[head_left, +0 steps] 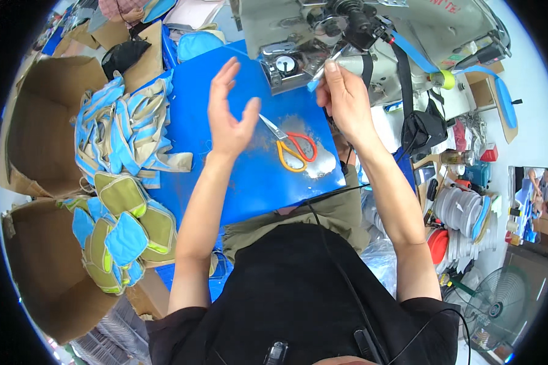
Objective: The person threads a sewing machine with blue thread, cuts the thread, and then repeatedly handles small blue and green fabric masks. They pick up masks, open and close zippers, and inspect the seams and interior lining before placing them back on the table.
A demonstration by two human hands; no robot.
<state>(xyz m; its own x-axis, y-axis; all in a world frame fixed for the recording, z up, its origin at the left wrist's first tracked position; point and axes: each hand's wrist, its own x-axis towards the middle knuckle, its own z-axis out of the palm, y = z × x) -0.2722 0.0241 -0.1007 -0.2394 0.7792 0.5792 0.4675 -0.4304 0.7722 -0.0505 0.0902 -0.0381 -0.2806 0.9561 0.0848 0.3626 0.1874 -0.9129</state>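
Note:
My left hand (pixel 230 115) is raised over the blue tabletop (pixel 195 182), fingers stretched and thumb apart, holding nothing. My right hand (pixel 346 94) is beside the sewing machine (pixel 274 27), thumb and fingers pinched on a slender pale tool (pixel 321 72). A bit of blue shows at the tool's lower end; its exact kind I cannot make out. Between my hands and nearer to me lie scissors (pixel 294 151) with one orange and one red handle, blades pointing to the far left. Blue binding tape (pixel 415 53) runs from the right toward the machine's needle area.
At the left, blue and beige strips (pixel 125 125) overhang the table edge. Green and blue padded pieces (pixel 125 234) lie by a cardboard box (pixel 42 261); another box (pixel 52 115) stands farther off. On the right are tape rolls (pixel 460 210) and a fan (pixel 496 307).

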